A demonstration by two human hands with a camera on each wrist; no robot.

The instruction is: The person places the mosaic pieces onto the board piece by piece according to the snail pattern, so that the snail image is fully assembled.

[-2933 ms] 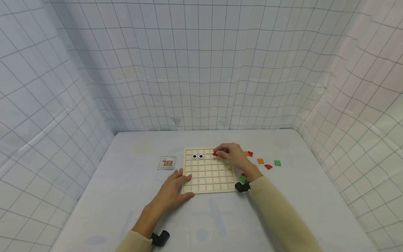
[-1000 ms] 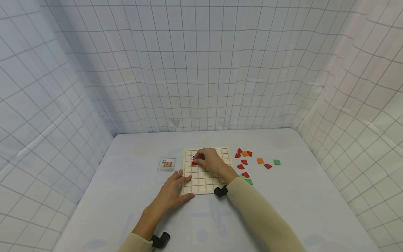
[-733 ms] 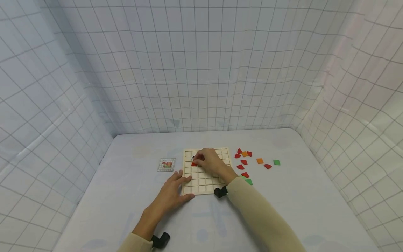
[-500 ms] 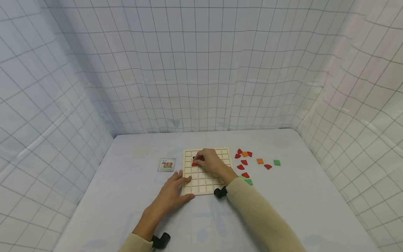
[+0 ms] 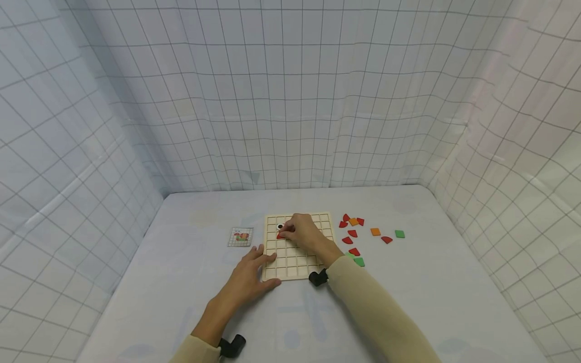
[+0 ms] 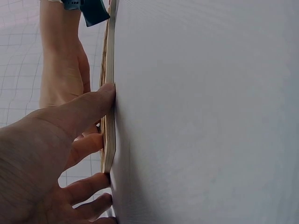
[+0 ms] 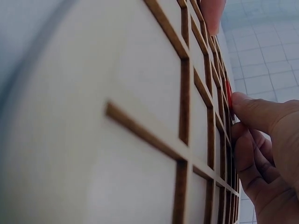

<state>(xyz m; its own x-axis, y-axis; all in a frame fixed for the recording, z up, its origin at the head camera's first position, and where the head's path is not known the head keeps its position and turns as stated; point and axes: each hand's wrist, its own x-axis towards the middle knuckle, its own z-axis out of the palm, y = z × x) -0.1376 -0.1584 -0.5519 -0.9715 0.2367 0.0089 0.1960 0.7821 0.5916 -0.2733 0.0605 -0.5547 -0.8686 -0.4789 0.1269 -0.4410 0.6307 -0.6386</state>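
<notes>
Since the earlier frame, the right hand (image 5: 303, 233) has crossed the grid board (image 5: 292, 262) from one o'clock to ten. A picture card (image 5: 241, 237) lies off nine; the left hand (image 5: 246, 275), fingers spread, touches the board's edge at eight; the right pinches a red piece (image 5: 279, 236) at ten; loose pieces (image 5: 375, 232) lie off two to four.

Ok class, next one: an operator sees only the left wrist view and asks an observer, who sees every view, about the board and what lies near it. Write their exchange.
Operator: I see the board edge-on. What is the right hand touching?
Observer: A red piece on the board; the right wrist view shows the thumb against it.
Operator: Is anything lying to the left of the board?
Observer: Yes, the head view shows a gridded card there, apart from the board.
</notes>
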